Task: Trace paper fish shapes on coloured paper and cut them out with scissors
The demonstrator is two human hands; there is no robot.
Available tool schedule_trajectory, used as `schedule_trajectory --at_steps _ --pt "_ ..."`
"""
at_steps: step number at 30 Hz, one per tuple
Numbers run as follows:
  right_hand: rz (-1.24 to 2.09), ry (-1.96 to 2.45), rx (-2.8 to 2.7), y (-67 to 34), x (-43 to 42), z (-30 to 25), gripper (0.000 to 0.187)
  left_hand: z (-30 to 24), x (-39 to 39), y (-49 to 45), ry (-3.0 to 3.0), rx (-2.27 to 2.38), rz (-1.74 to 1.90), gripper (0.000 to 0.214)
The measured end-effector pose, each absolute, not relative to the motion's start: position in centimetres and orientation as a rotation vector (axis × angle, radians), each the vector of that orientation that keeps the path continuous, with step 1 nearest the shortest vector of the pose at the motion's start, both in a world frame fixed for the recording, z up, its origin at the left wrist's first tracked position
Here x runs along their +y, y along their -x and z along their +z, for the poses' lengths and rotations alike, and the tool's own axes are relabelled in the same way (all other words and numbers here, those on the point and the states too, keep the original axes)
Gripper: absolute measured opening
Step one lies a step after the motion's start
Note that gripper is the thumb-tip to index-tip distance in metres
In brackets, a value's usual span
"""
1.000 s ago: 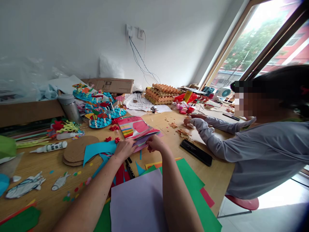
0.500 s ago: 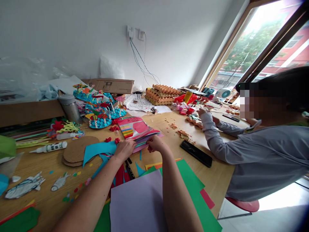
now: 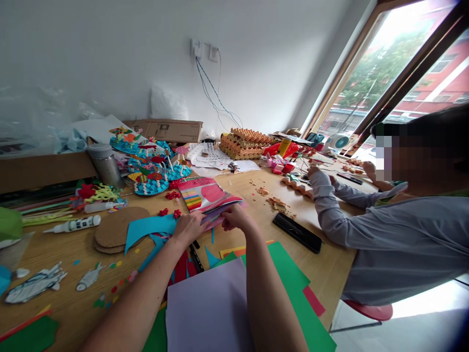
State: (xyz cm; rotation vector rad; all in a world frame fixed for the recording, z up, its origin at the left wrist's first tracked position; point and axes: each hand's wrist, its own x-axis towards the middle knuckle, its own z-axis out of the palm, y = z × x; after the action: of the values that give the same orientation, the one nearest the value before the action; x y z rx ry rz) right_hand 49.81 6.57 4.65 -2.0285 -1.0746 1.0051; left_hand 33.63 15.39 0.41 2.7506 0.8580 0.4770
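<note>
A pack of coloured paper (image 3: 208, 194) with a pink, striped cover lies on the wooden table (image 3: 330, 266) in front of me. My left hand (image 3: 189, 227) pinches the near edge of its sheets. My right hand (image 3: 235, 218) pinches the same edge just to the right. Both hands are closed on the sheets. A lilac sheet (image 3: 208, 310) lies between my forearms over green paper (image 3: 289, 274). Blue paper scraps (image 3: 148, 229) lie by my left hand.
A person in a grey sleeve (image 3: 331, 220) sits at the right, hands near egg-carton pieces (image 3: 295, 185). A black phone (image 3: 298, 232), glue stick (image 3: 75, 224), cardboard discs (image 3: 115, 230), metal flask (image 3: 106, 164), blue woven paper crafts (image 3: 152, 168), paper fish (image 3: 34, 283) and stacked egg trays (image 3: 245, 142) are on the table.
My hands stay on the paper pack's edge, barely shifting. The person at the right has drawn back rightward and moved a hand along the egg-carton pieces.
</note>
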Motion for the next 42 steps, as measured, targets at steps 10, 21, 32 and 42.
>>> schedule_trajectory --at_steps 10,21,32,42 --pt "1.004 1.991 -1.025 -49.4 6.4 5.4 0.029 0.5 15.3 -33.5 -2.777 0.837 0.457 0.031" --pt "0.991 1.957 -0.990 -48.7 6.2 6.3 0.019 0.6 15.1 -33.8 -2.780 0.921 0.456 0.038" --pt "1.065 1.956 -0.918 -48.5 6.5 6.4 0.012 0.9 15.8 -33.5 -2.657 1.092 0.552 0.033" --pt "0.975 1.906 -0.881 -47.0 9.0 3.2 0.030 0.9 16.5 -33.3 -2.595 1.215 0.577 0.030"
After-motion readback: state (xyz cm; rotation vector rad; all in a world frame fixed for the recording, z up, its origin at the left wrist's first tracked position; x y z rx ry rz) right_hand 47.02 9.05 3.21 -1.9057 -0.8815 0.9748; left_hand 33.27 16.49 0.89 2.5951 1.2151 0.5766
